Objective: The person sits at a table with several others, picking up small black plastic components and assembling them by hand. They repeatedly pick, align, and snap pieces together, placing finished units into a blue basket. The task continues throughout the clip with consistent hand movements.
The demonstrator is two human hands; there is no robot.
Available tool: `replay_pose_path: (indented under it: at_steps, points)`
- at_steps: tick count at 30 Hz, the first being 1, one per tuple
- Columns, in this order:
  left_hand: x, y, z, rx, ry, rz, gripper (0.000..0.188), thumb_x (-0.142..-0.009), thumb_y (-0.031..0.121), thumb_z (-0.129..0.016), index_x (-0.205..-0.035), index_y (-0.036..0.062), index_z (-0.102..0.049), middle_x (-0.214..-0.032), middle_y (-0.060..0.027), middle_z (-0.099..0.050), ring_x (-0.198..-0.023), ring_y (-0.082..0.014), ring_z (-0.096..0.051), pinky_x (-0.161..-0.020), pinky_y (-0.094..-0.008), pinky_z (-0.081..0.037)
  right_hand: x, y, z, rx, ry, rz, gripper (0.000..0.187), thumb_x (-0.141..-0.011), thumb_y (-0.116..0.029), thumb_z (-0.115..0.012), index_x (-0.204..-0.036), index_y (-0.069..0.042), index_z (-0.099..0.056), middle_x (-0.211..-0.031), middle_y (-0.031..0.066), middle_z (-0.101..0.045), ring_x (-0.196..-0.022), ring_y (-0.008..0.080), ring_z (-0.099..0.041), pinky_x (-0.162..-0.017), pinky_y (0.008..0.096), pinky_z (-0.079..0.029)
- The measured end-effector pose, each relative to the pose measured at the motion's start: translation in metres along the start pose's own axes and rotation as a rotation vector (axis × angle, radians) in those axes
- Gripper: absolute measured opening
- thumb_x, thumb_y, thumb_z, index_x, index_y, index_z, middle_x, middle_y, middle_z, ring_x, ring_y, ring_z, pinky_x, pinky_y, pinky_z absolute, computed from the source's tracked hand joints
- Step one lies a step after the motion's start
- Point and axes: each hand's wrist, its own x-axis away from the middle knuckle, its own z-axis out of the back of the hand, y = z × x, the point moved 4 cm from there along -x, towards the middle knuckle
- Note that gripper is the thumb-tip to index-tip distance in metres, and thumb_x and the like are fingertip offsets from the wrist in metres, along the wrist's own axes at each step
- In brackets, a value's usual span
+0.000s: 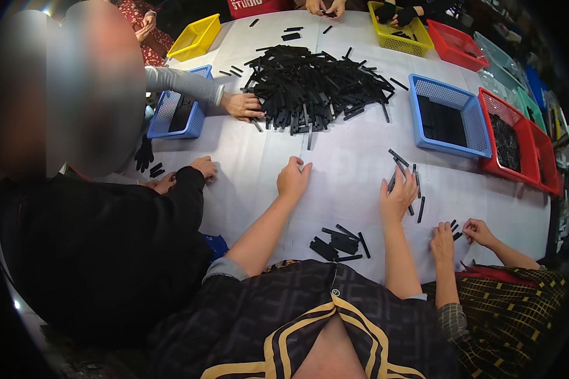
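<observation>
Right fingers [406,184] among black strips [421,210]; two yellow baskets [404,45].

I could not see how far the strips [399,158] ran beneath the right hand [398,199], nor whether it gripped one. A grey blur [101,88] hid a co-worker's head; the top edge cut off a red shirt [259,7]. The pile [313,88] covered its lower pieces.
</observation>
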Motion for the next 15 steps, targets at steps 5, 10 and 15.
replay_pose_path:
  at_steps: [5,10,15]
  points:
    - [-0.043,0.033,-0.003,-0.174,-0.098,0.099,0.039,-0.080,0.037,-0.058,-0.099,0.0039,-0.050,-0.087,-0.0188,-0.064,-0.084,-0.0353,-0.061,-0.071,-0.0419,-0.048,0.032,-0.041,0.026,-0.343,-0.092,0.023,0.032,-0.075,-0.014,-0.062,-0.106,-0.008,-0.057,-0.119,0.0163,-0.046,-0.117,0.0348,-0.038,-0.098,0.0461,-0.028]
    - [-0.062,0.030,-0.015,-0.320,-0.130,0.035,0.036,-0.082,0.034,-0.056,-0.099,0.0020,-0.051,-0.088,-0.0196,-0.064,-0.085,-0.0356,-0.061,-0.073,-0.0436,-0.048,0.041,-0.064,0.051,-0.577,-0.179,-0.074,0.023,-0.075,-0.011,-0.061,-0.098,-0.005,-0.060,-0.107,0.0153,-0.054,-0.102,0.0325,-0.049,-0.088,0.0394,-0.039]
    - [-0.022,0.058,-0.022,-0.156,-0.188,-0.226,0.028,-0.082,0.031,-0.053,-0.092,0.0045,-0.051,-0.076,-0.0193,-0.063,-0.071,-0.0370,-0.061,-0.063,-0.0475,-0.048,0.041,-0.055,0.035,-0.843,-0.276,-0.327,0.022,-0.082,-0.015,-0.059,-0.097,0.000,-0.059,-0.098,0.0135,-0.058,-0.090,0.0220,-0.056,-0.079,0.0323,-0.044]
